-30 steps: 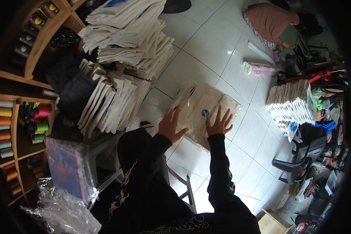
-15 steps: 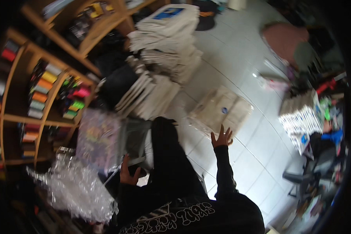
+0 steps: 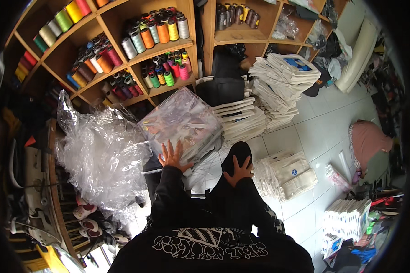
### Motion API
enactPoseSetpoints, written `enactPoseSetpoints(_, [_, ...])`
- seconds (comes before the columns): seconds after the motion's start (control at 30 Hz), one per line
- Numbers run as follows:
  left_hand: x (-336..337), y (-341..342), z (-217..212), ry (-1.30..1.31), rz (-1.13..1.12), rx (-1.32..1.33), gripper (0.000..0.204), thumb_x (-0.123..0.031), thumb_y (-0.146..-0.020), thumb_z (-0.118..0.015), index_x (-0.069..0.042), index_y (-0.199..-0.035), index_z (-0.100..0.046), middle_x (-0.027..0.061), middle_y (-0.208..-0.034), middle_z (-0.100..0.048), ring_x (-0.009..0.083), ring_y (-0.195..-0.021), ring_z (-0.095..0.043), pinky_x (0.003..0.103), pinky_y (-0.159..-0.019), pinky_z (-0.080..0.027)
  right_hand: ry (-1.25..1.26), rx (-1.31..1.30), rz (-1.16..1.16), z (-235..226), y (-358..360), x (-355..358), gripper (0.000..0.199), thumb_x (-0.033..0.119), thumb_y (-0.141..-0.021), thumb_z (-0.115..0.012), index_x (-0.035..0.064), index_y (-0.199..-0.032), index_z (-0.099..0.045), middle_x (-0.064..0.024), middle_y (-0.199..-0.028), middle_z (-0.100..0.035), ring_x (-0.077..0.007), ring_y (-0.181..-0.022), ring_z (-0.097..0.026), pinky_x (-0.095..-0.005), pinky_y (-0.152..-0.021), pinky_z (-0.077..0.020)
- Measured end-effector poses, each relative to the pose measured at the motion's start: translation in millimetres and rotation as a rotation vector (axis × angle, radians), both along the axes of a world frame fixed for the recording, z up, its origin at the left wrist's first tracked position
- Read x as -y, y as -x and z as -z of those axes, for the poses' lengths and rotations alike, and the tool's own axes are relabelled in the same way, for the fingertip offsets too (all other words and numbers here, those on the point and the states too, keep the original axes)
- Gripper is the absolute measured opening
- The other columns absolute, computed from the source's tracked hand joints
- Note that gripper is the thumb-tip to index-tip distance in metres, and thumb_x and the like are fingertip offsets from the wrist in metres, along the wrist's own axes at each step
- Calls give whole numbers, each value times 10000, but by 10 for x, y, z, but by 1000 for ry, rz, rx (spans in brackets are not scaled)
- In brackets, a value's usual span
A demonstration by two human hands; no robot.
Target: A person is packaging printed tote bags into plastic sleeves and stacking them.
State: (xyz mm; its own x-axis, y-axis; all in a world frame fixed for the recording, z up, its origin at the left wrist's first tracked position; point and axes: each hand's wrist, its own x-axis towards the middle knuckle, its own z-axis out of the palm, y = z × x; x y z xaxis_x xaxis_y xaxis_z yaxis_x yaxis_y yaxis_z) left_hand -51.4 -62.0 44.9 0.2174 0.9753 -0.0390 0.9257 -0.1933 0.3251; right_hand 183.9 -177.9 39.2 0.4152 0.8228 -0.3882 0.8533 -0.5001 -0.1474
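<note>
My left hand (image 3: 171,156) lies flat, fingers spread, on the near edge of a stack of clear plastic-wrapped flat packs (image 3: 182,123). My right hand (image 3: 238,170) rests open on my black-clad knee (image 3: 238,152). A folded cream fabric bag pile (image 3: 288,172) lies on the tiled floor to the right of my knee, untouched.
Wooden shelves (image 3: 200,32) with coloured thread cones (image 3: 155,34) stand ahead. Crumpled clear plastic (image 3: 100,150) is heaped on my left. Tall stacks of cream bags (image 3: 278,84) stand against the shelves. A person in pink (image 3: 369,141) crouches at right, beside another white stack (image 3: 348,218).
My view has swung left, from the floor bags to the shelves. My left hand has moved onto the plastic-wrapped stack, and my right hand has dropped from the bags to my knee.
</note>
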Motion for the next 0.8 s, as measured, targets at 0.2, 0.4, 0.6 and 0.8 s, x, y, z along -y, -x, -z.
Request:
enactPoseSetpoints(0.2, [35,-15,12,195,119,-132,1161,-470,-427,-800,-336,-1366,-131,122,-1438,-42,357,-1317,-3,613,-960,-120,90,123,-26,20,96,-78,848,601,-679,-545,350,-1362,-108,-265,-1395,14,-505,-1213,-200,-587,-841,-344])
enactPoseSetpoints(0.4, [67,109,355,-176,165,66,625,-253,-659,-683,-250,-1230,-430,77,-1333,-326,282,-1260,-254,509,-963,-241,78,121,-12,-37,102,-36,839,588,-687,-545,336,-1363,-117,-270,-1393,-4,-511,-1210,-203,-598,-853,-331])
enactPoseSetpoints(0.6, [-41,111,397,-382,231,383,176,-207,-744,-606,-123,-899,-615,41,-952,-601,244,-893,-553,390,-811,-392,69,97,-66,-125,92,-20,810,569,-702,-532,319,-1364,-138,-290,-1388,3,-538,-1202,-193,-609,-851,-320])
enactPoseSetpoints(0.8, [-58,-123,133,-432,210,485,121,-146,-792,-553,-68,-853,-622,93,-844,-623,279,-783,-588,374,-705,-445,-99,214,-119,-459,61,59,791,554,-696,-545,309,-1358,-189,-303,-1379,-18,-549,-1190,-203,-616,-821,-329])
